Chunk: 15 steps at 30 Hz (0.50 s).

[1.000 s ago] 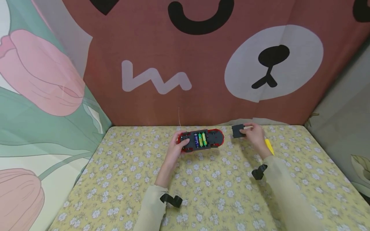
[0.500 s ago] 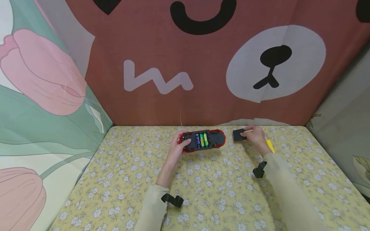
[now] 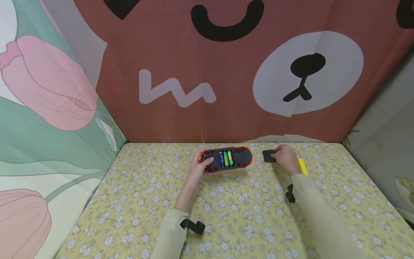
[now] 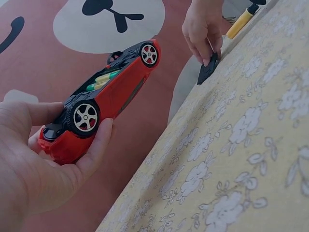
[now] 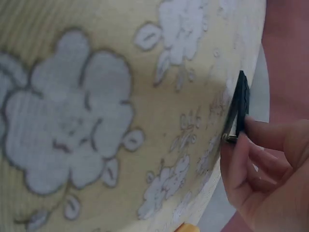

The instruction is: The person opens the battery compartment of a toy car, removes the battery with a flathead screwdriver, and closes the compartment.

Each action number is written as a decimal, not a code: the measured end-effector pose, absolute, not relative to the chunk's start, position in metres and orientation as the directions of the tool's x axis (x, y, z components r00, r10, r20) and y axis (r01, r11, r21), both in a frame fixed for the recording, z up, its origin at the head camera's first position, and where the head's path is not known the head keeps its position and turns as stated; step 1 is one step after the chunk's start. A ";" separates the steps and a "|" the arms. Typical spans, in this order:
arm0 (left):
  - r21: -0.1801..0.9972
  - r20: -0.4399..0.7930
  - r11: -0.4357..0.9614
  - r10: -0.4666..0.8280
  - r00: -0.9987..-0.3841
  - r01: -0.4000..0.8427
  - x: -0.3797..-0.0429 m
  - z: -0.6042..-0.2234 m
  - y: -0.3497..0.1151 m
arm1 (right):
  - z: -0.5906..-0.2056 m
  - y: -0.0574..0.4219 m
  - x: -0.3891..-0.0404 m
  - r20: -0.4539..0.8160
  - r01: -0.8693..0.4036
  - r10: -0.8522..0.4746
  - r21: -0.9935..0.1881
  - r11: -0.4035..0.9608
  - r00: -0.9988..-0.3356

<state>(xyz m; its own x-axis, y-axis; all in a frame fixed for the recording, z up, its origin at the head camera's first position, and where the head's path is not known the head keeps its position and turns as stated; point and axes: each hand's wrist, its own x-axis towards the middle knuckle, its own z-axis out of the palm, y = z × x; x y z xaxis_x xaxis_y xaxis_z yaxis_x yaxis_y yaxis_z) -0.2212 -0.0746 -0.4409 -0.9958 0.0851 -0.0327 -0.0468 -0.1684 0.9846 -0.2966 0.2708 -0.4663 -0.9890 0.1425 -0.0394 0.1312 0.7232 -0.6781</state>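
Note:
My left hand (image 3: 196, 167) grips one end of a red toy car (image 4: 123, 92), turned so its black underside faces up in the head view. Batteries (image 3: 225, 158), one blue and two green, lie side by side in its uncovered compartment. To the right, my right hand (image 3: 286, 158) pinches a small black battery cover (image 3: 268, 156) between thumb and fingers. In the right wrist view the cover (image 5: 240, 104) is tilted just at the tabletop, with a small metallic bit near the fingertips.
A screwdriver with a yellow handle (image 3: 302, 166) lies on the table beyond my right wrist. The table (image 3: 233, 216) wears a yellow flowered cloth. Behind it hangs a brown curtain (image 3: 161, 122) with a bear print.
My right hand has lowered the battery cover toward the table and turned it flatter. My left hand holds the toy car almost still.

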 end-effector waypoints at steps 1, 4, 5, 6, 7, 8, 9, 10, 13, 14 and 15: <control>0.985 -0.032 -0.167 0.085 -0.996 -0.045 -0.221 -0.441 -0.075 | -0.467 0.270 -0.296 -0.022 0.121 0.140 -0.650 0.750 -0.990; 0.984 -0.034 -0.173 0.087 -0.996 -0.048 -0.222 -0.442 -0.075 | -0.468 0.268 -0.296 0.011 0.103 0.139 -0.610 0.786 -0.990; 0.983 -0.035 -0.175 0.087 -0.996 -0.050 -0.222 -0.442 -0.075 | -0.468 0.268 -0.296 0.013 0.103 0.139 -0.609 0.786 -0.990; 0.983 -0.036 -0.175 0.087 -0.996 -0.051 -0.222 -0.442 -0.075 | -0.469 0.268 -0.296 0.013 0.103 0.140 -0.611 0.785 -0.990; 0.983 -0.038 -0.177 0.087 -0.996 -0.053 -0.222 -0.442 -0.075 | -0.469 0.269 -0.296 0.013 0.101 0.137 -0.610 0.786 -0.990; 0.983 -0.040 -0.177 0.086 -0.995 -0.055 -0.222 -0.442 -0.075 | -0.469 0.269 -0.295 0.012 0.100 0.135 -0.609 0.787 -0.991; 0.983 -0.039 -0.175 0.086 -0.995 -0.054 -0.222 -0.443 -0.075 | -0.469 0.269 -0.295 0.013 0.096 0.131 -0.610 0.787 -0.991; 0.983 -0.040 -0.175 0.086 -0.995 -0.055 -0.222 -0.442 -0.075 | -0.468 0.270 -0.294 0.012 0.094 0.128 -0.612 0.786 -0.992; 0.984 -0.036 -0.169 0.089 -0.995 -0.051 -0.222 -0.443 -0.075 | -0.464 0.273 -0.293 0.023 0.078 0.116 -0.613 0.786 -0.993; 0.985 -0.034 -0.166 0.090 -0.995 -0.049 -0.222 -0.443 -0.075 | -0.463 0.275 -0.292 0.026 0.075 0.115 -0.613 0.787 -0.993; 0.985 -0.034 -0.165 0.092 -0.995 -0.048 -0.222 -0.443 -0.075 | -0.460 0.277 -0.292 0.028 0.072 0.113 -0.615 0.785 -0.993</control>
